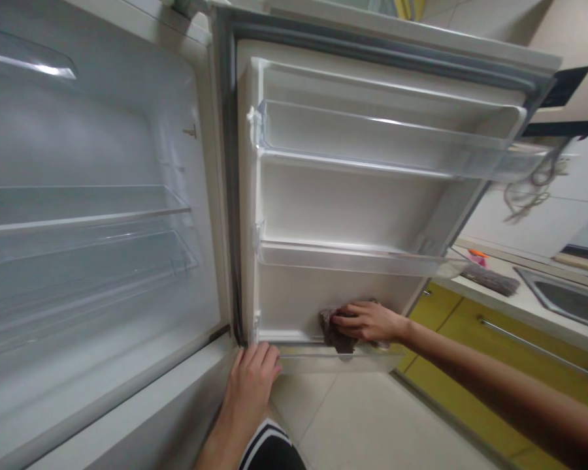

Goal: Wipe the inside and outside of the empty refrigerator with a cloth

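An open fridge door (pixel 353 209) faces me with three clear door bins. My right hand (pixel 367 321) presses a dark brownish cloth (pixel 334 329) against the inner wall of the door, just above the lowest bin (pixel 323 359). Its fingers lie closed over the cloth. My left hand (pixel 253 378) grips the bottom corner of the door near the hinge side, fingers curled round the edge.
The fridge interior (pixel 88 215) at left has glass shelves with nothing on them. At right is a white counter (pixel 519 303) with a grey rag (pixel 490 279), a steel sink (pixel 568 297) and yellow cabinet fronts (pixel 494 339). Pale floor tiles (pixel 372 418) lie below.
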Demonstrator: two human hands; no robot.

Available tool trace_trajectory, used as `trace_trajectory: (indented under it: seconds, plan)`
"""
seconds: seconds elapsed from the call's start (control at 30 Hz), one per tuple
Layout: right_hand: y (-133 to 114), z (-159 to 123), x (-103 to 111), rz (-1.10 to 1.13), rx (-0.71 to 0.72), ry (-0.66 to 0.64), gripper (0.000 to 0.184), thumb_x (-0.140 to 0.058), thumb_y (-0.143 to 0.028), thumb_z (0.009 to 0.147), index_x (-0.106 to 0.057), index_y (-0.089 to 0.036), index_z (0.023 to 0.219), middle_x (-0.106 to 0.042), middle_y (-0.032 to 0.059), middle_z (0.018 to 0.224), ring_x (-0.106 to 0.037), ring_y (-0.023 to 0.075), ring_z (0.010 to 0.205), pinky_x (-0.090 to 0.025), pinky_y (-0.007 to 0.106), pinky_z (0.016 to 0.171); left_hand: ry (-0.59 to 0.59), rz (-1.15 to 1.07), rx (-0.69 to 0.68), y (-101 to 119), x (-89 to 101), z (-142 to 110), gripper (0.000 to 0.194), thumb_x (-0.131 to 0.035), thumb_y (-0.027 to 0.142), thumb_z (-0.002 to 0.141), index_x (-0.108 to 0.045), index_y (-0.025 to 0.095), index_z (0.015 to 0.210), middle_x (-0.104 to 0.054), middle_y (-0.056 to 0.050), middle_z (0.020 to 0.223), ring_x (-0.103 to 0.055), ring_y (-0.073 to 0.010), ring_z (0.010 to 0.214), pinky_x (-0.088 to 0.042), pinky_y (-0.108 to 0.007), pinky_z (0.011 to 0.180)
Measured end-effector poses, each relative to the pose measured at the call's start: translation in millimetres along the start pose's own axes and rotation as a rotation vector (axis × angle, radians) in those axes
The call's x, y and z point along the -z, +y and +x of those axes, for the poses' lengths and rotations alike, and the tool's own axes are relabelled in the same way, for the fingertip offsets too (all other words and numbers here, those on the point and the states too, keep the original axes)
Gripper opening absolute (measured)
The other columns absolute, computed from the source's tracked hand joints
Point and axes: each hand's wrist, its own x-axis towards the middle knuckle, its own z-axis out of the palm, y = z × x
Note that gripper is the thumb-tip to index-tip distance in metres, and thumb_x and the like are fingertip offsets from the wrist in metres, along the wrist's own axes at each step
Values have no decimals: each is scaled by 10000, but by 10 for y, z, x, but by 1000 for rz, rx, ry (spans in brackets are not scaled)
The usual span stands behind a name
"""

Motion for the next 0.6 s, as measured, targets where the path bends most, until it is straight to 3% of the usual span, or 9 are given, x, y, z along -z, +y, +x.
trace_trajectory:
  seconds: [0.07,0.17,0.23,0.27,0.37,0.43,0.5,0.6]
  plan:
    - [159,266,86,-42,7,49,298,-531,-258,1151,-789,-237,1297,-682,43,1479,-665,181,1183,-621,298,847,10,4,14,30,12,5,227,-814,107,917,-709,260,1048,-731,19,1015,-671,-245,962,-480,-393,845]
    - [316,725,130,-83,-209,185,393,-507,-228,1151,-692,-238,1498,-600,74,1590,-605,229,1335,-599,387,1034,21,1,21,57,37,13,246,-835,111,904,-708,257,1056,-735,20,1036,-665,-243,972,-480,-392,846]
    - [295,1036,29,-58,-269,231,417,-502,-224,1151,-662,-264,1534,-586,56,1607,-588,224,1352,-574,390,1075,18,2,27,64,53,20,248,-845,115,897,-705,253,1049,-732,22,1026,-658,-241,968,-476,-391,844]
    - [250,1182,-54,-34,-210,216,396,-517,-239,1151,-676,-280,1511,-592,37,1601,-589,213,1340,-576,366,1047,16,7,33,66,59,23,245,-848,116,895,-703,251,1038,-729,23,1016,-654,-240,966,-473,-391,842]
    - [83,1532,-303,35,167,110,235,-588,-293,1138,-787,-278,1262,-687,1,1463,-639,162,1158,-562,277,846,18,22,42,71,55,24,231,-862,139,892,-699,250,1012,-720,27,1001,-644,-238,968,-466,-389,836]
    - [41,1656,-371,34,294,91,206,-605,-285,1129,-804,-237,1097,-733,15,1342,-649,154,1036,-527,265,751,28,21,53,70,32,16,248,-885,155,877,-701,255,1009,-718,34,1002,-641,-235,970,-464,-384,833]
    - [95,1673,-330,-22,236,161,214,-598,-277,1128,-801,-215,1097,-729,49,1342,-652,175,1026,-520,283,729,43,7,65,61,0,6,286,-914,157,850,-704,263,1013,-721,45,1002,-640,-229,968,-464,-378,832]
    - [287,1528,-159,-134,-43,338,282,-587,-263,1126,-764,-220,1341,-660,98,1488,-653,213,1127,-580,340,842,66,-29,77,31,-34,8,329,-937,135,817,-707,270,1009,-725,62,1002,-643,-216,964,-470,-365,842]
